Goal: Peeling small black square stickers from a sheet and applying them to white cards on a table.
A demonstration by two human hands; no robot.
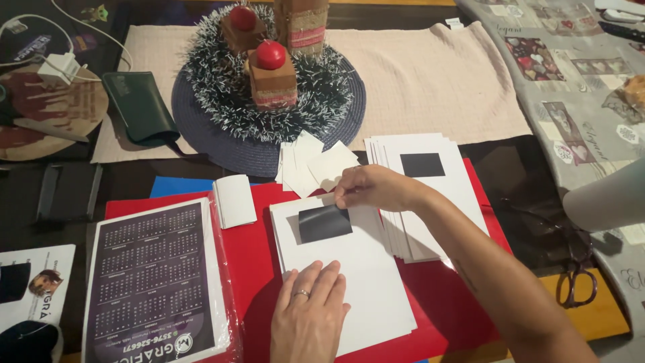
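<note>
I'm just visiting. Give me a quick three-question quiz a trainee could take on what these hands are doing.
1. True or false: the left hand lies flat on the white sheet.
2. What do the right hand fingertips pinch?
A. scissors
B. black rectangle
C. red ball
3. What colour is the folder under the white sheet?

Key: 1 true; 2 B; 3 red.

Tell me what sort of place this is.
Probably a home dining table used for craft work. A tinsel wreath centrepiece sits on a cloth runner, while the right hand sticks a black rectangle onto a white card that the left hand steadies.
</note>
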